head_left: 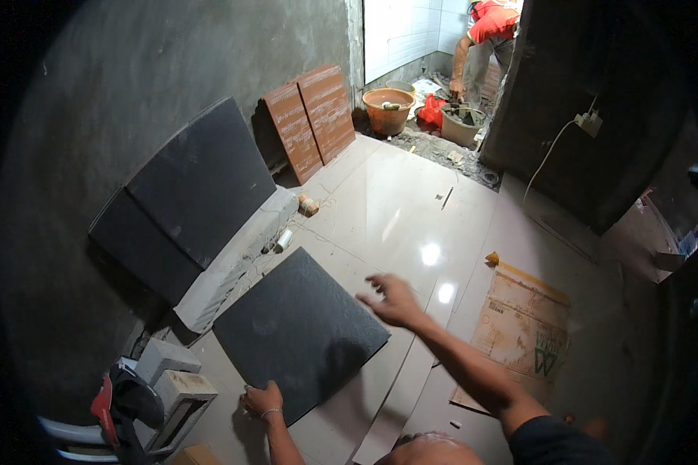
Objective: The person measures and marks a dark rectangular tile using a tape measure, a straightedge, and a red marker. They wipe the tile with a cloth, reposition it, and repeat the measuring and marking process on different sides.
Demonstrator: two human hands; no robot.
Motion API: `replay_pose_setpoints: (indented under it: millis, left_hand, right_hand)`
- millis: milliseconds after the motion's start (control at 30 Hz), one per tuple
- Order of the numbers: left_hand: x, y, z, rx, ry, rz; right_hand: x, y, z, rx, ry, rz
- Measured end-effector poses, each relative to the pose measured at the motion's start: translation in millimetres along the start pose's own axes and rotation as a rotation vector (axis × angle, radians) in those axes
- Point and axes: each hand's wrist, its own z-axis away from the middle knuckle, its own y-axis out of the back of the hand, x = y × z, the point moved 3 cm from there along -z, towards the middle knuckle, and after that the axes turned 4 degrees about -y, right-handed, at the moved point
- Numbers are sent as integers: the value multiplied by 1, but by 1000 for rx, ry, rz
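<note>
A square dark grey tile (pixel 298 329) sits at an angle in front of me, over the pale floor. At its near left edge is my left hand (pixel 264 401), fingers closed on the rim with the tips partly hidden. My right hand (pixel 393 301) is held off the tile's right side, fingers apart and slightly bent, with nothing in them. To the left, two more dark tiles (pixel 202 182) lean on the wall, their lower edge by a long pale block (pixel 240 256). A white roll-shaped piece (pixel 284 240) and a small tan spool (pixel 308 204) lie near the tile's far corner.
Two reddish-brown tiles (pixel 310 120) lean farther along the wall. In the doorway a person in a red top (pixel 492 31) bends over a bucket (pixel 461 125), near an orange tub (pixel 388 111). Flattened cardboard (pixel 520 333) lies right; hollow blocks (pixel 180 403) stand at lower left.
</note>
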Motion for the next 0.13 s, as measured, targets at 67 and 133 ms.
replay_pose_setpoints:
  millis: [67, 133]
  left_hand:
    - [19, 19, 21, 45, -184, -21]
    - [39, 35, 41, 6, -454, 55]
  right_hand:
    - [-50, 112, 23, 139, 247, -254]
    - [-109, 234, 74, 276, 470, -290]
